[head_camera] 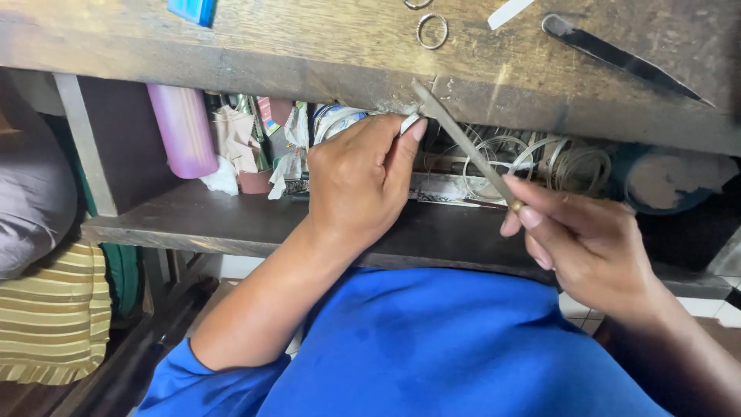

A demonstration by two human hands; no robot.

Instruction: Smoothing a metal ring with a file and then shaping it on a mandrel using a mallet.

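Against the worn wooden bench [324,54] edge, the left hand [359,181] pinches a small, light silver piece [409,123] while the right hand [587,247] grips a stiff slim metal file [463,143] by its brass-collared end.

The left hand [359,181] hides most of the small silvery piece [409,123] it pinches.

A bright blue garment [432,347] fills the bottom of the frame, and a yellow cloth with thin dark stripes [54,316] lies at lower left beside a grey cushion [31,201]. At upper left stands a pale purple bottle [184,127] under the brown wooden bench [309,46], where silver rings [431,31] and a black blade [617,55] lie.
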